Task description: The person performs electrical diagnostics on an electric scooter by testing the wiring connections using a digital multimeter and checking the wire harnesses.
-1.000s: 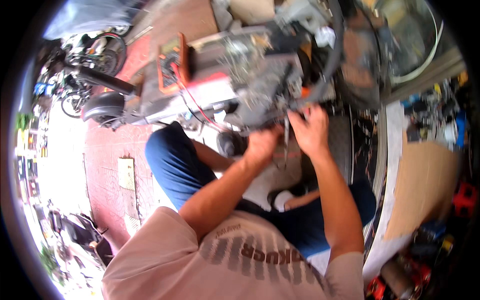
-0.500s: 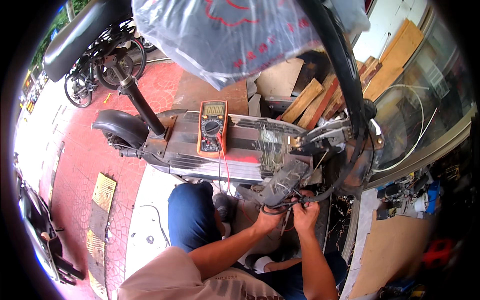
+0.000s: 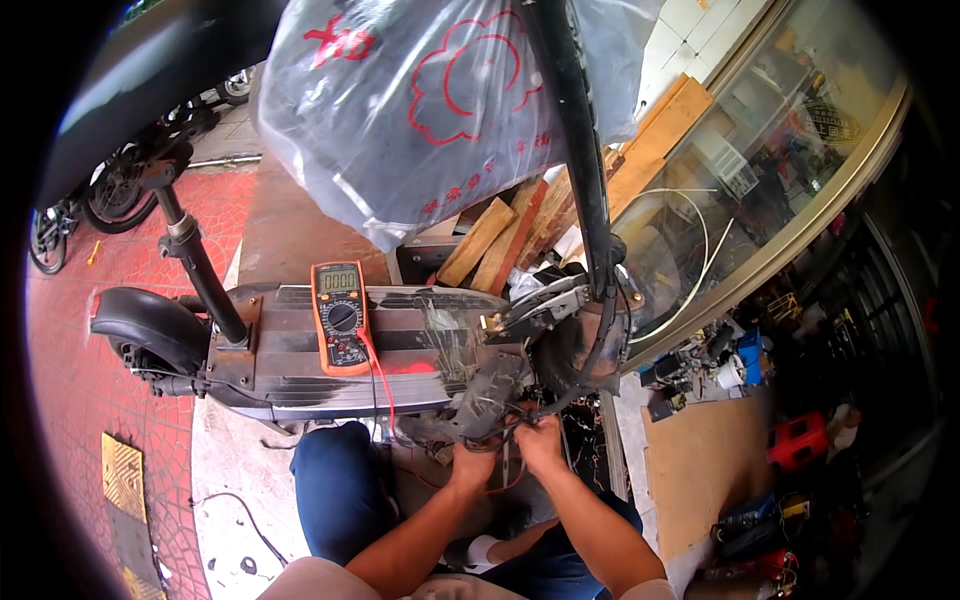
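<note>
My left hand (image 3: pixel 473 461) is closed on black cables (image 3: pixel 479 440) beneath a dark, dirty metal part (image 3: pixel 481 387) hanging off the near side of a scooter deck (image 3: pixel 266 384). My right hand (image 3: pixel 541 444) pinches the cables just right of it, fingertips partly hidden; a thin pale item (image 3: pixel 507 470) hangs between the hands, too small to name. An orange multimeter (image 3: pixel 343 316) lies on the deck, with red and black leads (image 3: pixel 384 398) running down toward my hands. The scooter's black front column (image 3: pixel 588 195) rises right of the deck.
A seat post (image 3: pixel 205 275) and rear wheel (image 3: pixel 150 325) are at left. Behind stand a large plastic bag (image 3: pixel 385 110) and wooden boards (image 3: pixel 478 242). A glass panel (image 3: pixel 770 180), cardboard (image 3: pixel 700 480), red case (image 3: pixel 795 440) and jumbled parts are at right; bicycles (image 3: pixel 125 195) stand at back left.
The camera view has swung, so the scooter and my hands sit further left and lower than half a second ago. My hands remain at the cables under the dark part.
</note>
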{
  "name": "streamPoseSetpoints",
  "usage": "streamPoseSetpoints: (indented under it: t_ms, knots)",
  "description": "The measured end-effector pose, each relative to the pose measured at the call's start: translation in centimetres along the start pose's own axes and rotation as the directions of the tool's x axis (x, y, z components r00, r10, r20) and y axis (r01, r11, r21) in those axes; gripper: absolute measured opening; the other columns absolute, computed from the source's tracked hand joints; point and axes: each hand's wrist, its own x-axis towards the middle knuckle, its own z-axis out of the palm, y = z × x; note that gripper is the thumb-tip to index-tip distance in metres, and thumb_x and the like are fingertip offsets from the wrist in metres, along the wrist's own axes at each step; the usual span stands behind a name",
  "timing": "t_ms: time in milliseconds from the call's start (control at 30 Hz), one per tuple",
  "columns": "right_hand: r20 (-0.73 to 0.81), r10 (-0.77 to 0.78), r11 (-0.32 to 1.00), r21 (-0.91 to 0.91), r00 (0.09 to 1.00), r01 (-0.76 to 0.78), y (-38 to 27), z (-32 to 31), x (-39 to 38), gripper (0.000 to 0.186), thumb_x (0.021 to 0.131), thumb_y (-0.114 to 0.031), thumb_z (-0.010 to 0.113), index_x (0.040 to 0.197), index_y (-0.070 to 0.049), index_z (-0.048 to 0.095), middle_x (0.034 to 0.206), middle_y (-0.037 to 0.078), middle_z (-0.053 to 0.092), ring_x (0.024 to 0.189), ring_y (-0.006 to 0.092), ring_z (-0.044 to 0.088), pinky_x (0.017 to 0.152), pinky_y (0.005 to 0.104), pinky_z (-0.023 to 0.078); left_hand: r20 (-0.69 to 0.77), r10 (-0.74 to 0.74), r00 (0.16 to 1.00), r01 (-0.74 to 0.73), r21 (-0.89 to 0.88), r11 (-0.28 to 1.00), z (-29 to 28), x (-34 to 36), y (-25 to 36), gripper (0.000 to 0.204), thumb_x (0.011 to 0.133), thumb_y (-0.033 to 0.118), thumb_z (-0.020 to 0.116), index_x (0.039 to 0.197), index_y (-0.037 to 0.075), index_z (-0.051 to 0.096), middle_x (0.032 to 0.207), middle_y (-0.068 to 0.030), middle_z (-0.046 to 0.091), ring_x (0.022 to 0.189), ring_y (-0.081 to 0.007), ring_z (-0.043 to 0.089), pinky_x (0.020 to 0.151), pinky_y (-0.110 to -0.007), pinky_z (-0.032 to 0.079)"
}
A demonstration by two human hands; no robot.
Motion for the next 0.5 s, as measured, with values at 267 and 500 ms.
streamPoseSetpoints:
  t_ms: [267,500]
  knots:
    - [-0.058,0.052,0.998,0.025,0.997,-0.05,-0.4,-0.2,-0.6,0.015,0.084,0.002,0.068,0.099,0.001,0.066,0.074,0.002,0.065,0.06,0.009,0.056,0.051,0.0271,0.043,0.022,-0.044,0.999,0.048,-0.201,0.978,0.7,-1.0,1.8,0.033,0.09,-0.002,0.06,0.123,0.003,0.063,0.112,-0.0079,0.068,0.092,-0.0206,0.069,0.07,-0.035,0.061]
    - [-0.048,0.01,0.997,0.072,0.999,-0.006,0.1,-0.1,-0.5,0.012,0.082,0.002,0.069,0.093,-0.001,0.064,0.071,0.002,0.062,0.055,0.0096,0.055,0.048,0.0274,0.042,0.02,-0.087,0.996,0.089,-0.13,0.988,0.2,-1.2,1.8,0.035,0.091,-0.005,0.058,0.125,0.002,0.061,0.115,-0.0107,0.068,0.096,-0.0221,0.069,0.072,-0.036,0.063]
